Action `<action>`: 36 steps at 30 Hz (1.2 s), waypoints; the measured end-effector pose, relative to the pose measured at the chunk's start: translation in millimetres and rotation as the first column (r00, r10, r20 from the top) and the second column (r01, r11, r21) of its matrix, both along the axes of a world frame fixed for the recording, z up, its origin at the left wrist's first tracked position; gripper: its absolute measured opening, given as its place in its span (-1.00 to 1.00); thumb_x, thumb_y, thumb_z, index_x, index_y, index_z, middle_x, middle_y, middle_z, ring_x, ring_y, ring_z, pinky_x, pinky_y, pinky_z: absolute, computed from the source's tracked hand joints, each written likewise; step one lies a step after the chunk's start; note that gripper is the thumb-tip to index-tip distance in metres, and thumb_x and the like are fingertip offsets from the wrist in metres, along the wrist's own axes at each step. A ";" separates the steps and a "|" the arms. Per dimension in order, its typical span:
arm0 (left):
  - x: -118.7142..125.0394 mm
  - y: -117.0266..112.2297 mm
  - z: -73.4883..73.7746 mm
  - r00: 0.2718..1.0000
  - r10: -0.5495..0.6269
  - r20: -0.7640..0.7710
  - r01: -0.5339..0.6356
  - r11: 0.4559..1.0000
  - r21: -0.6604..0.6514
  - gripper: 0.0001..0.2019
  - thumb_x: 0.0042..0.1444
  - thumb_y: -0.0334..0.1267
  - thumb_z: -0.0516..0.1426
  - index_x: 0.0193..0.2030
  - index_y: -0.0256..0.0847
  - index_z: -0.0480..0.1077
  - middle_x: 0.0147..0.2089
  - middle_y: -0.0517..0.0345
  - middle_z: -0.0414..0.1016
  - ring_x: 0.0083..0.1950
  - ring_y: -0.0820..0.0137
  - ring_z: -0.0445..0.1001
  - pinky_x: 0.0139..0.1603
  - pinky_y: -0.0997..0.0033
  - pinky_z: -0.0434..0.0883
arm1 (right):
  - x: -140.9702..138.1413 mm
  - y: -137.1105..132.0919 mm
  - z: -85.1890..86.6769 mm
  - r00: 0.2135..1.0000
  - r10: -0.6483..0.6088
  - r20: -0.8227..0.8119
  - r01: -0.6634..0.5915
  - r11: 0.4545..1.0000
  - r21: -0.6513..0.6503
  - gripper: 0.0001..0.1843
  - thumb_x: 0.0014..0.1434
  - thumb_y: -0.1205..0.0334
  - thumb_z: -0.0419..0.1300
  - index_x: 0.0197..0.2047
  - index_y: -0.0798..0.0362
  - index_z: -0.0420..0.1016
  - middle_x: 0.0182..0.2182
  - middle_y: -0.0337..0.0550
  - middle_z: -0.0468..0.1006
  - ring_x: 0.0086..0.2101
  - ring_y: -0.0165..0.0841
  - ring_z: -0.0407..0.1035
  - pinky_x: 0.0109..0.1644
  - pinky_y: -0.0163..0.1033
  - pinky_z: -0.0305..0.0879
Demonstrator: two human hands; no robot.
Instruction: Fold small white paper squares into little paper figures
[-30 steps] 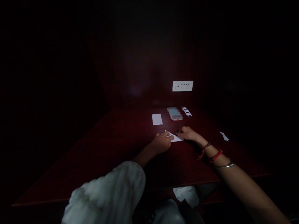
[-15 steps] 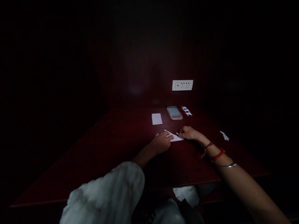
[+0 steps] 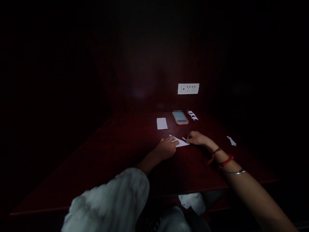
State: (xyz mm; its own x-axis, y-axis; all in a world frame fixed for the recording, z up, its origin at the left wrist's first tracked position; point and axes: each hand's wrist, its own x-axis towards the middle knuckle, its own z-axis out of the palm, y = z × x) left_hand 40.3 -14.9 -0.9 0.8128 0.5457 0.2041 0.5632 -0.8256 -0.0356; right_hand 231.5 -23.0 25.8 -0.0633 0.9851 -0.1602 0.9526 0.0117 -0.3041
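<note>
A white sheet of paper folded to a triangle [image 3: 182, 143] lies on the dark red table. My left hand [image 3: 167, 148] holds its left part down, fingers curled over it and the thumb stretched across. At the triangle's right corner, my right hand [image 3: 196, 138] is closed in a pinch. A small white tip [image 3: 184, 139] sticks out from its fingers; whether this belongs to the triangle I cannot tell. The right fingertips are partly hidden behind the hand.
Beyond my hands lie a white paper rectangle [image 3: 162, 123], a blurred-out phone [image 3: 180, 118] and several folded paper pieces [image 3: 193, 115]. A narrow paper piece [image 3: 231, 140] rests to the right on the table [image 3: 101, 161]. A socket panel [image 3: 188, 88] is on the wall.
Very little differs. My right hand has shifted slightly at the triangle's right corner, while the left stays on the paper. The view has tilted a touch.
</note>
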 end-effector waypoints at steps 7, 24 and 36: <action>0.4 -0.5 -0.4 1.000 0.009 0.003 -0.010 1.000 0.008 -0.73 0.03 -0.33 -0.11 -0.10 -0.11 0.15 -0.05 0.07 0.15 -0.06 0.33 0.18 -0.14 0.29 0.16 | 7.9 -3.0 -2.1 0.988 0.017 -0.155 -0.028 0.997 -0.069 -0.69 -0.09 0.10 0.02 -0.44 0.19 0.41 -0.61 -0.21 0.36 -0.62 -0.55 0.17 -0.58 -0.47 0.05; 0.2 -1.3 0.7 1.000 0.008 0.002 -0.008 1.000 0.006 -0.73 0.02 -0.33 -0.11 -0.10 -0.10 0.16 -0.05 0.07 0.15 -0.07 0.33 0.19 -0.14 0.30 0.17 | 9.2 -5.2 2.0 0.998 -0.005 -0.067 -0.002 0.995 -0.099 -0.76 -0.10 0.21 0.04 -0.44 0.19 0.42 -0.58 -0.17 0.39 -0.61 -0.53 0.21 -0.58 -0.47 0.07; 2.0 -6.9 1.4 0.998 0.009 0.069 -0.012 0.999 0.043 -0.72 -0.01 -0.38 -0.08 -0.10 -0.16 0.15 0.04 0.06 0.07 0.00 0.31 0.13 -0.09 0.30 0.15 | 29.1 -3.4 4.0 0.986 -0.148 -0.080 0.144 0.988 -0.058 -0.77 -0.11 0.21 0.06 -0.41 0.18 0.43 -0.54 -0.15 0.42 -0.58 -0.53 0.22 -0.57 -0.47 0.07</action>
